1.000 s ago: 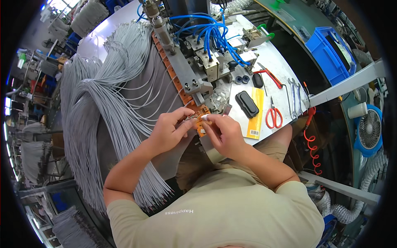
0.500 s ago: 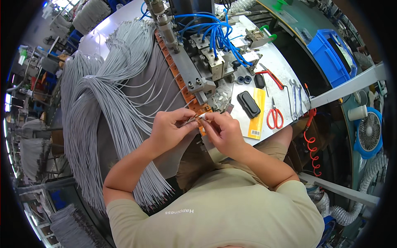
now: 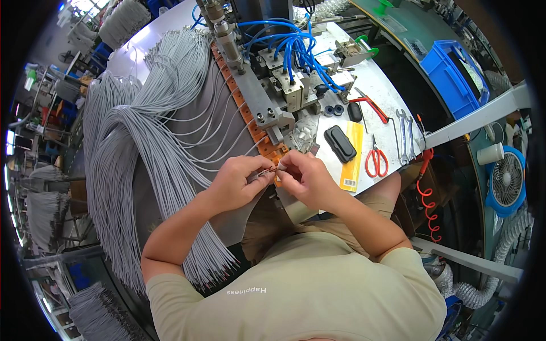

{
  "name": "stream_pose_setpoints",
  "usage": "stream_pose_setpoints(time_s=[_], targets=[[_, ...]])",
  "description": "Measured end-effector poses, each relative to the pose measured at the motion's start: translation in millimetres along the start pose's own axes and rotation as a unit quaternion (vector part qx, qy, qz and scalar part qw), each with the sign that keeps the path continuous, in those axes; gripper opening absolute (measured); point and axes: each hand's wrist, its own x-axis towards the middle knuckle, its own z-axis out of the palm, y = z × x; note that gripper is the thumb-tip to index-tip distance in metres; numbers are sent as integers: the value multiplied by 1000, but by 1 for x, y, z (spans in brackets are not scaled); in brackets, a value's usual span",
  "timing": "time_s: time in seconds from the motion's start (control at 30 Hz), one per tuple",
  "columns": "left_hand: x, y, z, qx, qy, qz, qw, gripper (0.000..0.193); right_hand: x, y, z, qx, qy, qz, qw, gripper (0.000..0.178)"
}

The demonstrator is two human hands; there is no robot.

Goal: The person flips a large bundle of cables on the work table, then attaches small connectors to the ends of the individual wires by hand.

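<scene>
My left hand (image 3: 240, 181) pinches the end of a grey cable, where thin coloured wires stick out between the fingertips. Facing it, my right hand (image 3: 307, 179) is closed in a pinch at those wire tips; a small white piece shows at its fingers, too small to name. Both hands meet just in front of the near end of an orange fixture strip (image 3: 250, 120), which has several grey cables running into it. To the left lies a large bundle of grey cables (image 3: 156, 148), its near ends hanging over the table edge.
Behind my hands stands a metal machine (image 3: 250, 94) with blue air tubes (image 3: 296, 42). On the white table to the right lie a black case (image 3: 340, 143), a yellow packet (image 3: 352, 159), red-handled scissors (image 3: 376, 161) and wrenches (image 3: 405, 136). A blue crate (image 3: 449, 85) and a fan (image 3: 506, 183) stand farther right.
My right fingers have curled in closer around the wire tips, so less of the white piece shows. My left hand has shifted only slightly, and the cables lie as before.
</scene>
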Motion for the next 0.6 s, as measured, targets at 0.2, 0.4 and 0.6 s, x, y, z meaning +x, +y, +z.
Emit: stream_pose_setpoints(time_s=[0.2, 0.4, 0.6], targets=[[1, 0, -2, -132, -39, -83, 987, 12, 6, 11, -8, -141, 26, -206, 968, 17], [-2, 8, -2, -37, 3, -67, 997, 16, 13, 17, -3, -215, 109, -180, 954, 14], [3, 6, -5, -51, -23, -98, 994, 22, 18, 50, -5, 95, 127, 119, 980, 14]])
